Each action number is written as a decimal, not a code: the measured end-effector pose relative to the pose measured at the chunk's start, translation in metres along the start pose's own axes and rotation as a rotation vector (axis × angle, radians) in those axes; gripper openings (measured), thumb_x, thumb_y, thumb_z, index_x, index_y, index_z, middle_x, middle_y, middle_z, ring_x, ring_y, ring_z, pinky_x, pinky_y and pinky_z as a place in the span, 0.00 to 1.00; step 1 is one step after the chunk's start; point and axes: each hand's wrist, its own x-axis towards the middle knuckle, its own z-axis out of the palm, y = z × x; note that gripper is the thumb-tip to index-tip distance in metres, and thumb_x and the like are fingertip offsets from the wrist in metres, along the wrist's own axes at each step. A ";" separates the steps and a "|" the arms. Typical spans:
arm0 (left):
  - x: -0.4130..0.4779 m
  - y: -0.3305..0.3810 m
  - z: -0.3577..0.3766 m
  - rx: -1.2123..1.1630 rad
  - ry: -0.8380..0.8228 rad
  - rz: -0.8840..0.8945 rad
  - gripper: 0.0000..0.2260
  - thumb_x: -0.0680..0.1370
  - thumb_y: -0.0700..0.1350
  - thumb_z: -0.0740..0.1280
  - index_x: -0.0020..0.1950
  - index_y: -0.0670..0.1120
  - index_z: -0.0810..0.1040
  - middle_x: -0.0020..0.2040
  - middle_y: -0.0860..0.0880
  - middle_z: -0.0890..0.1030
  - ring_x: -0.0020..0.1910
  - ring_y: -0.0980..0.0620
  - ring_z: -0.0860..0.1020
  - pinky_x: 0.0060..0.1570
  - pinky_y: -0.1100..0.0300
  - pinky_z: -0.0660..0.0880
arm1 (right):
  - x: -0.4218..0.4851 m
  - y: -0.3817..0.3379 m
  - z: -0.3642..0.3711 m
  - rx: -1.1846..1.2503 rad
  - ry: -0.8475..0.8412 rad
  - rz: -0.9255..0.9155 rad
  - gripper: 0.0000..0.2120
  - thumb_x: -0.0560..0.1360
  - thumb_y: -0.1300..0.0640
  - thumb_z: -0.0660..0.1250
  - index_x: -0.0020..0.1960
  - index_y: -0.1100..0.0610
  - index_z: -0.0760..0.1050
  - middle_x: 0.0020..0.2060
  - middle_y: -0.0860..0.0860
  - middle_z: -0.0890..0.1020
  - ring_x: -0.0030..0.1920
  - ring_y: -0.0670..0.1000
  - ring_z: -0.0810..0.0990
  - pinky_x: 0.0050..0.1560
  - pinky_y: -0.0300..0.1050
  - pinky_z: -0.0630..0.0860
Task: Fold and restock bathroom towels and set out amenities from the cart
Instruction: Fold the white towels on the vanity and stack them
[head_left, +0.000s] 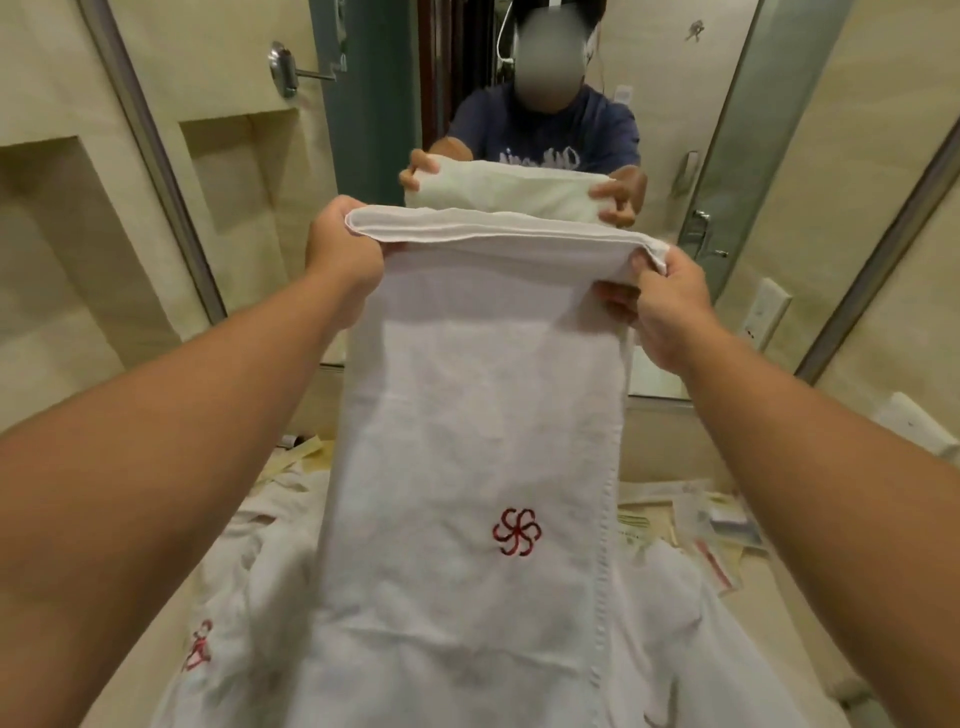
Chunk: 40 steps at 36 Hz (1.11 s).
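Note:
I hold a white towel (467, 415) with a red embroidered flower logo up in front of the mirror. It is folded lengthwise into a long strip and hangs down toward the counter. My left hand (343, 249) grips its top left corner. My right hand (670, 301) pinches its top right corner. More white towels (234, 597), one showing a red logo, lie crumpled on the counter beneath the hanging strip.
A wall mirror (374, 93) straight ahead reflects a person holding the towel. Paper amenity packets (696, 525) lie on the counter at the right. A wall socket (766, 312) and a white object (914, 421) sit at the right. A metal hook (283, 67) is on the left wall.

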 end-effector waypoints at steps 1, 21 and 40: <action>0.002 -0.003 0.000 -0.030 -0.007 -0.019 0.14 0.74 0.36 0.73 0.41 0.54 0.75 0.49 0.46 0.82 0.55 0.43 0.82 0.53 0.43 0.84 | 0.002 0.004 0.001 0.011 -0.016 0.009 0.09 0.86 0.58 0.59 0.56 0.49 0.77 0.51 0.53 0.83 0.49 0.57 0.83 0.53 0.55 0.81; -0.112 -0.108 -0.097 0.078 -0.168 -0.182 0.14 0.79 0.29 0.68 0.48 0.50 0.81 0.50 0.44 0.85 0.44 0.43 0.86 0.55 0.43 0.83 | -0.150 0.088 -0.011 -0.137 -0.066 0.190 0.08 0.85 0.55 0.61 0.59 0.52 0.78 0.53 0.53 0.82 0.53 0.53 0.80 0.56 0.48 0.79; -0.280 -0.083 -0.207 0.188 -0.239 -0.139 0.09 0.79 0.37 0.71 0.55 0.49 0.85 0.37 0.48 0.87 0.42 0.40 0.86 0.46 0.53 0.75 | -0.347 0.077 -0.055 -0.131 0.007 0.140 0.07 0.85 0.58 0.63 0.52 0.54 0.80 0.45 0.51 0.83 0.47 0.51 0.80 0.51 0.49 0.78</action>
